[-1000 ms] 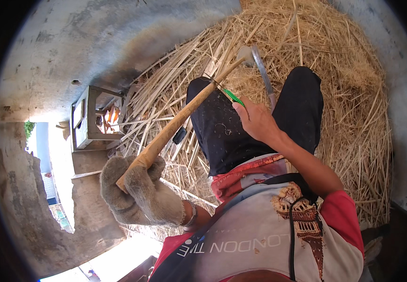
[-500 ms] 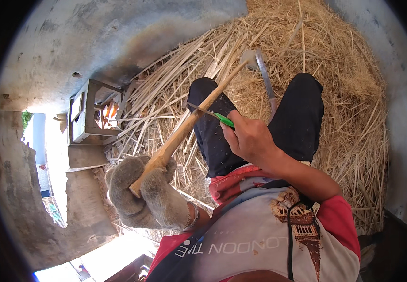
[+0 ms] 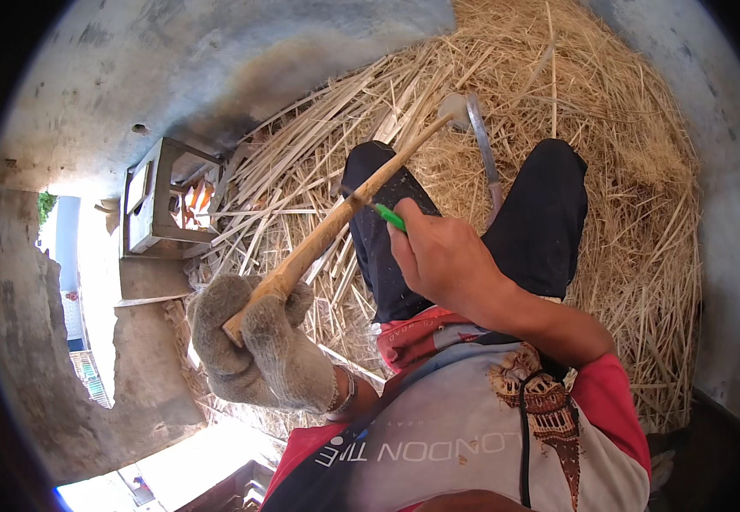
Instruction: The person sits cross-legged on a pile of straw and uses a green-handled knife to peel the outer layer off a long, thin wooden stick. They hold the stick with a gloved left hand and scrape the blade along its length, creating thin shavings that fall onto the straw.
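Note:
My left hand [image 3: 250, 346], in a thick grey knitted glove, is closed round the near end of a long pale wooden stick [image 3: 306, 249]. The stick slants up and away across my left thigh, its far end reaching a pale rounded piece [image 3: 453, 106]. With fingers closed, my bare right hand [image 3: 442, 247] grips a green-handled tool [image 3: 390, 217]. Its thin dark blade crosses the stick near mid-length; whether it is a knife or a file, I cannot tell.
A long-bladed knife [image 3: 480, 141] lies between my knees. Dry straw and split strips [image 3: 635, 247] spread around my legs. A small wooden stool-like frame [image 3: 165, 200] stands at left by a concrete wall [image 3: 216, 64]. Bright openings show beyond.
My right hand has shifted slightly left with the green-handled tool, whose blade looks blurred now. The gloved hand and the stick's near end have moved a little left and up.

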The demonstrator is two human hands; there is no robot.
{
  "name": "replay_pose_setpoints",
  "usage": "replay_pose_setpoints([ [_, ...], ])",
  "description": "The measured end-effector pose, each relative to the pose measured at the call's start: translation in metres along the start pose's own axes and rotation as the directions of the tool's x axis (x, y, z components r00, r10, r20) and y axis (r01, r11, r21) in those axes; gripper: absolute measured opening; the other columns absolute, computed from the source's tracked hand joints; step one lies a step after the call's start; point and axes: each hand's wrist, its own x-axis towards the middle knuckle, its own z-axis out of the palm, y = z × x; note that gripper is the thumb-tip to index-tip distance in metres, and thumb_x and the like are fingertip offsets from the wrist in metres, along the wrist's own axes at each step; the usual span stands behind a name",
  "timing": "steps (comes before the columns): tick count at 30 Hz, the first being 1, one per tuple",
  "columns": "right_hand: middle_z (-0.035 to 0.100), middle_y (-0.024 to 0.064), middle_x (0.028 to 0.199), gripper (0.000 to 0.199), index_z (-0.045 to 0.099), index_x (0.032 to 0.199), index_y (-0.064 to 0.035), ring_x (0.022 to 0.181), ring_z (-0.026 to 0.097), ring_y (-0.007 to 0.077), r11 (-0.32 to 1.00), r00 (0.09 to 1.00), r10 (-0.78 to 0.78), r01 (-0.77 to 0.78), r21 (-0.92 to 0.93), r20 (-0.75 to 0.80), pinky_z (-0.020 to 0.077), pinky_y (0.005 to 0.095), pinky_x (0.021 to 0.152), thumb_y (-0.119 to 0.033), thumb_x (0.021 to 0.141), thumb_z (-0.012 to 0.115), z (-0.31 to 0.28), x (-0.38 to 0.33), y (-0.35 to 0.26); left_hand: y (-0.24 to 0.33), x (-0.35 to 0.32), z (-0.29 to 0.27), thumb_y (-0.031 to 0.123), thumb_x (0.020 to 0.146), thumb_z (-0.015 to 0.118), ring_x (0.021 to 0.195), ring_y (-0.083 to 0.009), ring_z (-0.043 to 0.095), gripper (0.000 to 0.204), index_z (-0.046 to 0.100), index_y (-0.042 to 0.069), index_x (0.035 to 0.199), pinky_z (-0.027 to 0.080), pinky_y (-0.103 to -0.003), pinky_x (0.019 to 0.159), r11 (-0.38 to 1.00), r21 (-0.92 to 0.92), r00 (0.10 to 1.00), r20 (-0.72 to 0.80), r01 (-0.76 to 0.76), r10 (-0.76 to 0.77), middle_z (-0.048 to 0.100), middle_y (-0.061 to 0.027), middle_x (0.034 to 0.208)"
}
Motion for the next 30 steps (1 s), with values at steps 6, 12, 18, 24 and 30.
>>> replay_pose_setpoints([
  [6, 0.059, 0.0242, 0.06, 0.022, 0.05, 0.095, 0.0005, 0.059, 0.063, 0.0444, 0.968, 0.977, 0.199, -0.208, -0.14, -0.081, 0.0493, 0.0545, 0.053, -0.021, 0.098, 0.052, 0.016, 0.011, 0.049, -0.001, -0.002, 0.009, 0.019, 0.093, 0.066, 0.051, -0.0175, 0.058, 0.037, 0.058, -0.013, 0.11, 0.044, -0.022, 0.041, 0.979, 0.165, 0.992, 0.061, -0.116, 0.108, 0.06, -0.0166, 0.08],
  [12, 0.059, 0.026, 0.062, 0.02, 0.052, 0.093, 0.0008, 0.06, 0.061, 0.0458, 0.999, 1.0, 0.023, -0.022, 0.042, -0.019, 0.0472, 0.0539, 0.055, -0.018, 0.097, 0.054, -0.002, -0.007, 0.023, -0.012, -0.003, -0.015, 0.013, 0.075, 0.084, 0.071, -0.0262, 0.068, 0.046, 0.061, -0.011, 0.107, 0.06, -0.027, 0.041, 0.996, -0.07, 0.996, 0.078, -0.048, 0.053, 0.063, -0.021, 0.096],
  [18, 0.056, 0.0215, 0.056, 0.021, 0.049, 0.088, -0.0011, 0.054, 0.06, 0.0426, 0.979, 0.982, 0.148, -0.162, -0.123, -0.121, 0.0477, 0.052, 0.051, -0.019, 0.097, 0.055, 0.012, 0.015, 0.069, -0.007, 0.0, 0.013, 0.019, 0.091, 0.067, 0.053, -0.0201, 0.058, 0.039, 0.058, -0.012, 0.111, 0.048, -0.024, 0.041, 0.983, 0.104, 0.988, 0.056, -0.148, 0.143, 0.06, -0.0185, 0.081],
  [24, 0.056, 0.0231, 0.057, 0.018, 0.052, 0.088, -0.0003, 0.055, 0.06, 0.043, 0.995, 0.996, 0.007, 0.001, 0.096, -0.086, 0.0456, 0.0507, 0.052, -0.015, 0.096, 0.057, 0.006, 0.003, 0.028, -0.01, 0.001, 0.001, 0.016, 0.082, 0.077, 0.063, -0.0262, 0.066, 0.043, 0.06, -0.012, 0.109, 0.059, -0.027, 0.041, 0.994, -0.055, 0.992, 0.074, -0.097, 0.101, 0.062, -0.0234, 0.094],
  [30, 0.056, 0.0232, 0.057, 0.018, 0.052, 0.089, 0.001, 0.054, 0.06, 0.043, 0.995, 0.993, 0.1, -0.102, -0.024, -0.068, 0.0458, 0.0513, 0.049, -0.015, 0.096, 0.057, 0.011, 0.015, 0.043, -0.012, 0.009, -0.001, 0.016, 0.084, 0.076, 0.063, -0.0272, 0.068, 0.043, 0.059, -0.014, 0.11, 0.059, -0.026, 0.039, 0.995, 0.016, 0.995, 0.031, -0.094, 0.093, 0.064, -0.0254, 0.096],
])
